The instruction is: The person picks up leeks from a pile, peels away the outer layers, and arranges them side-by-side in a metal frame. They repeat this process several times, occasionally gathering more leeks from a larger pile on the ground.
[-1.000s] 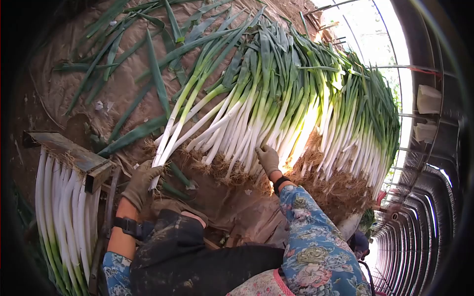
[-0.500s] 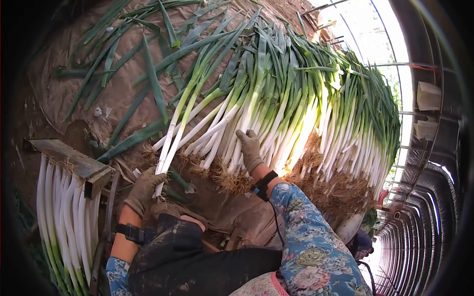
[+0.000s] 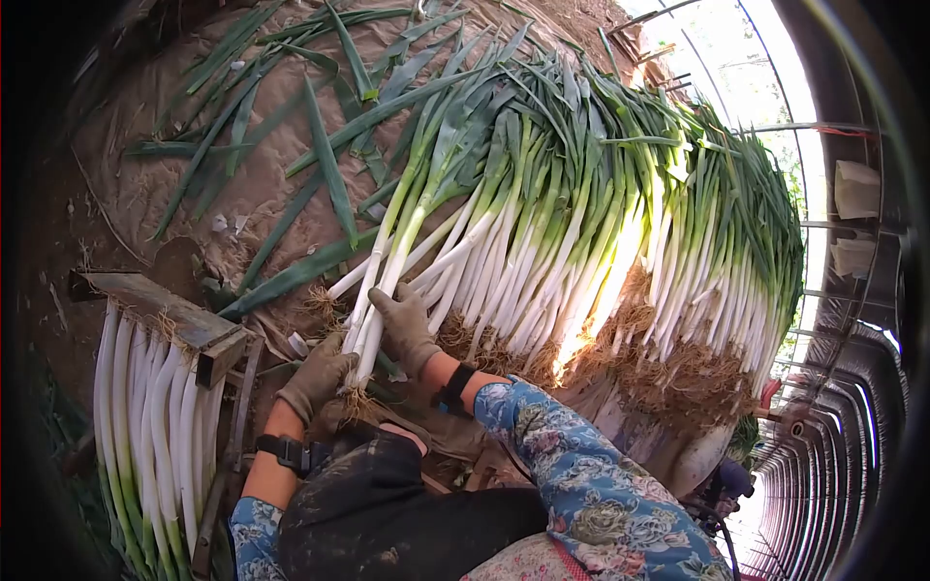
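Note:
My gloved left hand [image 3: 320, 376] is closed around the lower white ends of a few long green onions [image 3: 389, 266], which slant up and away to the right. My gloved right hand [image 3: 404, 324] lies against the same stalks a little higher, its fingers curled at a white stem. Roots hang from a stalk end just below my left hand. A broad heap of green onions [image 3: 542, 223] lies beside my right hand, white stems and brown roots toward me, leaves pointing away.
At lower left, a metal stand [image 3: 160, 305] has trimmed-looking white stalks [image 3: 155, 407] beside it, their green parts hanging downward. Loose green leaves [image 3: 329, 155] are scattered over the brown ground sheet [image 3: 126, 208]. Another person [image 3: 727, 484] is partly visible at far right, near the ribbed tunnel wall [image 3: 823, 465].
My right hand has moved left from the heap to the stalks at my left hand. A rooted stalk end now shows among those held. The view has shifted slightly.

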{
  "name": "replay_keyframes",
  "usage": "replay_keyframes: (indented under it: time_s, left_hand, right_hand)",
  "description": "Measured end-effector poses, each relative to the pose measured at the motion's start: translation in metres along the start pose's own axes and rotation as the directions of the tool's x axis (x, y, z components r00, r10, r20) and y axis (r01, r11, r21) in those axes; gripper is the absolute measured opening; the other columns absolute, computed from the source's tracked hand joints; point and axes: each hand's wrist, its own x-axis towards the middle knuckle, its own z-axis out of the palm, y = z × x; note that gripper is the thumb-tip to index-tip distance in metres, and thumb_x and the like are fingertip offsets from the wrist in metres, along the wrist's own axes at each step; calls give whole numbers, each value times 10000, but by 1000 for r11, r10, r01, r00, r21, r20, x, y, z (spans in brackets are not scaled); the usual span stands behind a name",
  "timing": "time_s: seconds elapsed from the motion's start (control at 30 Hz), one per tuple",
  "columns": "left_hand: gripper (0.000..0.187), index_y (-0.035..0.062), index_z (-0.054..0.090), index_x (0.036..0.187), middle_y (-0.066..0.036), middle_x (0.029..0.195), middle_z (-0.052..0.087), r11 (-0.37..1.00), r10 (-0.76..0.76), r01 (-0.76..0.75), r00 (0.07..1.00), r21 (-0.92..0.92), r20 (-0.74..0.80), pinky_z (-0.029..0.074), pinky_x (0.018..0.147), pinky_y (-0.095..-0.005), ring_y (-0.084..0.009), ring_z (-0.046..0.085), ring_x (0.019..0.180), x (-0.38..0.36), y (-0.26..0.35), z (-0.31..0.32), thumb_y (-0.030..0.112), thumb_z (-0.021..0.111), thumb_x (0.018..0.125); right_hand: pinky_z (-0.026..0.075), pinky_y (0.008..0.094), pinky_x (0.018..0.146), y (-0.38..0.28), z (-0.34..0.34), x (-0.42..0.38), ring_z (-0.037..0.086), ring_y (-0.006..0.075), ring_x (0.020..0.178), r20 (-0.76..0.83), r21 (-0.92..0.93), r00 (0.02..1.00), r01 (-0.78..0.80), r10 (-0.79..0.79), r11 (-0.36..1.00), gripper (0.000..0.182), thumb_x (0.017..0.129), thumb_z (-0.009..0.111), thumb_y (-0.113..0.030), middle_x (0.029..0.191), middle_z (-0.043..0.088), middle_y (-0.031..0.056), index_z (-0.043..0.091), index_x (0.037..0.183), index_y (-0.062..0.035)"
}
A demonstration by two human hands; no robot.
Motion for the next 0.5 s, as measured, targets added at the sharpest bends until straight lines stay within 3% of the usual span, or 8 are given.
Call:
replay_keyframes:
  time_s: [0.03, 0.13, 0.23, 0.27, 0.37, 0.4, 0.5]
  left_hand:
    - [399, -57, 574, 1254, -153, 1103, 668, 1000, 2, -1, 1000, -13, 12, 507, 877, -327, -179, 624, 984, 0, 3, 0, 127, 574, 899]
    - [458, -68, 532, 1288, -232, 1149, 651, 957, -157, 161, 987, -239, 38, 500, 906, -367, -303, 650, 1044, 3, -6, 4, 147, 597, 890]
    - [453, -66, 531, 1282, -208, 1120, 657, 996, -83, 85, 994, 26, -68, 502, 886, -363, -298, 652, 1021, 3, -9, -3, 140, 599, 885]
    - [411, -56, 537, 1265, -182, 1076, 657, 993, -99, 94, 991, -68, -90, 515, 824, -345, -267, 659, 951, 1, -8, -10, 139, 585, 906]
    - [293, -25, 556, 1212, -104, 942, 658, 934, -151, 98, 980, -343, -132, 553, 638, -288, -173, 679, 740, -13, 14, -35, 136, 542, 967]
    - [266, -10, 555, 1205, -77, 902, 650, 905, -151, 70, 975, -421, -162, 538, 588, -252, -133, 662, 692, -17, 31, -42, 146, 520, 992]
    - [235, 19, 560, 1188, -19, 838, 639, 879, -138, 35, 974, -476, -182, 492, 531, -181, -58, 629, 658, -43, 98, -67, 184, 479, 1040]
  right_hand:
    - [523, 403, 776, -10, 0, -3, 675, 278, 814, -9, -10, 1000, -8, 8, 1000, 420, 833, 746, -294, 925, 701, 163, 661, 1050, 56]
    - [527, 371, 715, -11, 1, -2, 663, 216, 777, 52, 153, 996, -85, 78, 985, 360, 872, 725, -260, 916, 692, 122, 664, 1070, 34]
    - [522, 345, 674, -31, -2, -12, 645, 176, 749, 144, 316, 982, -160, 119, 935, 324, 904, 708, -243, 891, 681, 93, 663, 1083, 23]
    - [514, 351, 659, -39, -3, -15, 628, 177, 727, 174, 351, 971, -219, 166, 911, 319, 922, 697, -248, 872, 673, 81, 658, 1083, 25]
    - [509, 316, 636, -12, -13, 6, 594, 138, 705, 37, 94, 999, 5, -8, 996, 239, 959, 647, -184, 880, 642, 40, 623, 1133, -23]
    - [477, 318, 624, -11, -11, 5, 563, 136, 705, -71, -31, 991, 111, -113, 993, 249, 948, 672, -230, 835, 621, 37, 631, 1075, -20]
    - [476, 324, 641, -23, 2, -1, 564, 147, 714, -143, -75, 990, -10, 0, 997, 303, 932, 700, -281, 806, 619, 56, 635, 1036, -4]
